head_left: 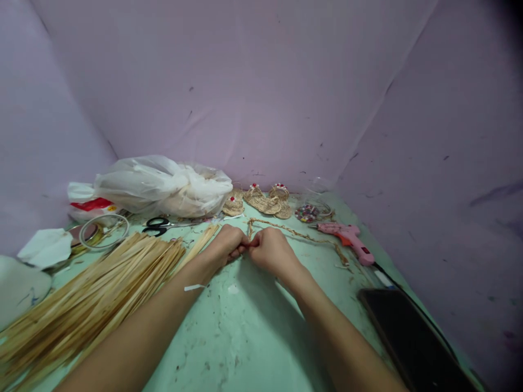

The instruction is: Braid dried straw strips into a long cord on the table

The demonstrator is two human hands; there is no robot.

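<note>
My left hand [230,243] and my right hand [270,247] meet fingertip to fingertip above the middle of the table. Both are closed in a pinch on a twisted straw cord [294,232]. From between my fingers the cord rises a little, bends, and runs off to the right across the tabletop. What exactly lies between the fingertips is partly hidden. A bundle of flat dried straw strips [118,283] lies under and beside my left forearm, with a few strips reaching close to my left hand.
Woven straw slippers [263,201] with red beads sit at the back, beside a white plastic bag [163,185]. Black-handled scissors [157,225] lie left. A pink glue gun [347,237], a bag of beads [308,212] and a black phone-like slab [412,337] occupy the right.
</note>
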